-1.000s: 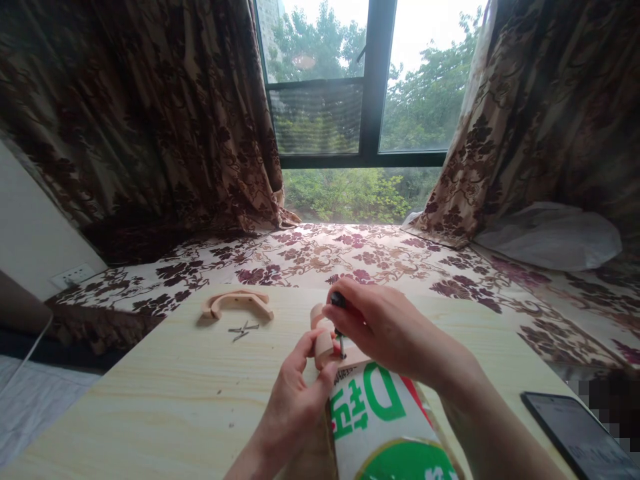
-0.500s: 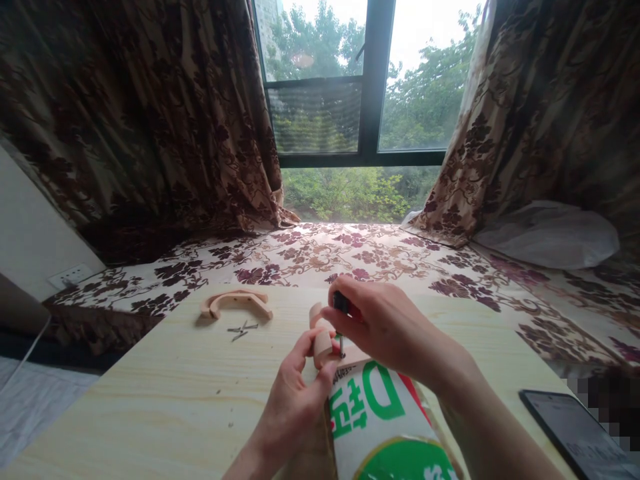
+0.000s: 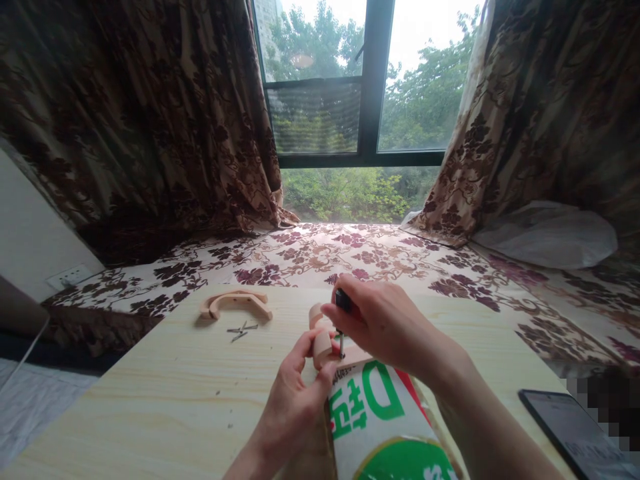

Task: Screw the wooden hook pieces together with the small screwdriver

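Note:
My right hand (image 3: 367, 317) is closed around the dark handle of a screwdriver (image 3: 342, 301), whose metal shaft points down. The tip meets a screw (image 3: 343, 355) at a light wooden piece (image 3: 323, 345). Thumb and fingers of my left hand (image 3: 305, 380) pinch that wooden piece from the left. Part of the wood is hidden behind my hands. Just behind it a second rounded wooden end (image 3: 315, 315) shows. The wood rests on a white and green printed package (image 3: 370, 407).
Curved wooden pieces (image 3: 235, 301) lie at the table's far left, with several screws (image 3: 242, 330) close by. A phone (image 3: 575, 427) lies on the right of the pale wooden table (image 3: 165, 387). Beyond it are a flowered window seat (image 3: 320, 257) and a plastic bag (image 3: 547, 233).
My right hand has turned slightly on the screwdriver, and the handle has tilted a little. My left hand and the wooden piece have barely moved.

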Available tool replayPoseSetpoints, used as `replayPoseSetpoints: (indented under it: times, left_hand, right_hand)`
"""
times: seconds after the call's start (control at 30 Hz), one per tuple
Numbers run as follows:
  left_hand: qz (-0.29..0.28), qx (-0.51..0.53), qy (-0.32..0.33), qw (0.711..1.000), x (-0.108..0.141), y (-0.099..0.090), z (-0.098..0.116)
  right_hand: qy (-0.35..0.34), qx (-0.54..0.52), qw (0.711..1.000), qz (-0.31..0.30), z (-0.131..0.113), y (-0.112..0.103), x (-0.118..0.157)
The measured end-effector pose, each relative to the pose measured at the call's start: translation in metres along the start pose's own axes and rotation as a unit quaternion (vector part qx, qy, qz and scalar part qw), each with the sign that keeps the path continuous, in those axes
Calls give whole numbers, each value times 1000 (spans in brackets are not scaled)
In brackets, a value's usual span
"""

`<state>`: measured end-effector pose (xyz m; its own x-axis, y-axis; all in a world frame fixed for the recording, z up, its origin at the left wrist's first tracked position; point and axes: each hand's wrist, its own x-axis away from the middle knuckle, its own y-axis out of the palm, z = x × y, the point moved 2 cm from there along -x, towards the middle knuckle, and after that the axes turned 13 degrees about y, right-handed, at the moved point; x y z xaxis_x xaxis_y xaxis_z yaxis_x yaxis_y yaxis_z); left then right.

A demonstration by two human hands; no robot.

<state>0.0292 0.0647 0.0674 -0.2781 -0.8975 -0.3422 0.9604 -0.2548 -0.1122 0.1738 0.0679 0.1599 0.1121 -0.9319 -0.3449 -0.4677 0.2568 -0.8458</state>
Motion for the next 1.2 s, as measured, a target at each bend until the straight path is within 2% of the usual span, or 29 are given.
replayPoseSetpoints:
  times: [0.13, 0.37, 0.6, 0.87, 1.07, 1.2]
  left_hand:
    - [-7, -6, 4, 1000, -1, 0, 0]
    - [3, -1, -2, 1000, 0, -1, -2]
    - [-24, -4, 9, 1000, -1, 0, -2]
    - [-22, -12, 16, 1000, 0, -1, -2]
    - [-23, -3, 12, 1000, 0, -1, 0]
    - [-16, -15, 8, 1000, 0, -2, -1]
  right_hand:
    - [27, 20, 999, 20, 2, -1, -1]
    - [-20, -61, 996, -54, -4, -7, 4]
    - [4, -42, 999, -8, 3, -5, -2]
    - [-44, -82, 995, -32, 3, -7, 0]
    - [1, -50, 999, 5, 8, -5, -2]
    - [-31, -84, 995, -37, 0, -9, 1]
